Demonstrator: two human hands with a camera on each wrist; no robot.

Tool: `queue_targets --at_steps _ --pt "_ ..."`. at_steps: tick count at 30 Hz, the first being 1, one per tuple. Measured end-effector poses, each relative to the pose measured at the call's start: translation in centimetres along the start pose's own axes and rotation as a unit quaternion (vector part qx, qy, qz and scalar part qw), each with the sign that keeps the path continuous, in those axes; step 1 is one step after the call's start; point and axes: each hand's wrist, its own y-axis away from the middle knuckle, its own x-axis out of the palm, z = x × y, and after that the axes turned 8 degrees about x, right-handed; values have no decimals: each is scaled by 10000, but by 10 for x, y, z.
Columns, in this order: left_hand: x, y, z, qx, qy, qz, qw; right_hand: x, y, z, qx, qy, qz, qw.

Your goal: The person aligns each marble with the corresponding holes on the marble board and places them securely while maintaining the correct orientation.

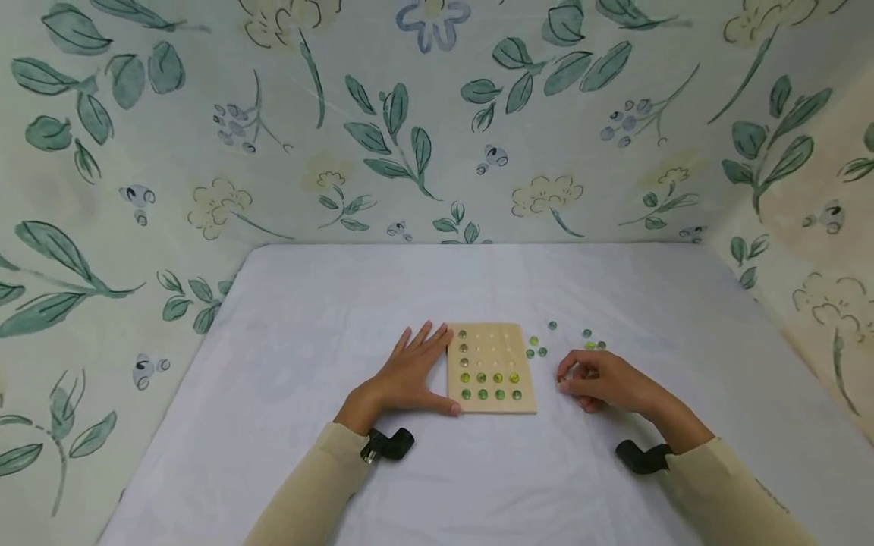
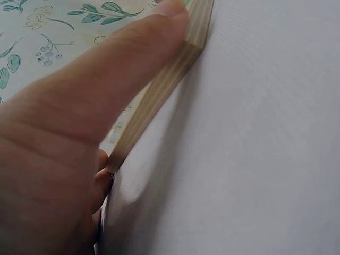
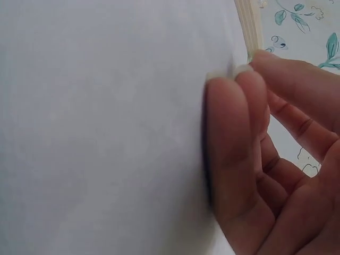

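Hands rest low on the white cloth [image 1: 478,288], one either side of a small wooden board [image 1: 491,369]; the left hand [image 1: 410,371] lies flat with fingers straight and spread, its thumb [image 2: 127,64] pressed along the board's left edge, holding nothing; the left wrist view shows that edge as pale layered plywood, striped in thin bands; the right hand [image 1: 597,379] sits just right of the board, knuckles up and fingers curled under, fingertips [image 3: 234,95] bunched close to the thumb; whether they pinch anything I cannot tell, since nothing shows between them. Board is square and flat, dimpled in rows; round glassy green beads [image 1: 490,386] fill the two nearest rows, and duller beads sit down the left column; the remaining hollows look bare. Loose beads [image 1: 537,347] lie scattered on the cloth just beyond the right hand; cloth is smooth and matte; leaf-printed fabric [image 1: 410,136] drapes behind.
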Motion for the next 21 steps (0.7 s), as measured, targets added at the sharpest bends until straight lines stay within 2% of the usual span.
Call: queue_targets --at_steps 7,15,21 --pt "-2 4 -1 43 98 -87 9999 4 -3 7 -462 248 -26 9986" --pt "-1 4 0 67 74 -113 9999 8 -13 26 -922 379 -68 9950" --pt "-1 4 0 51 -7 -69 10000 12 -21 38 -1101 466 -184 9927"
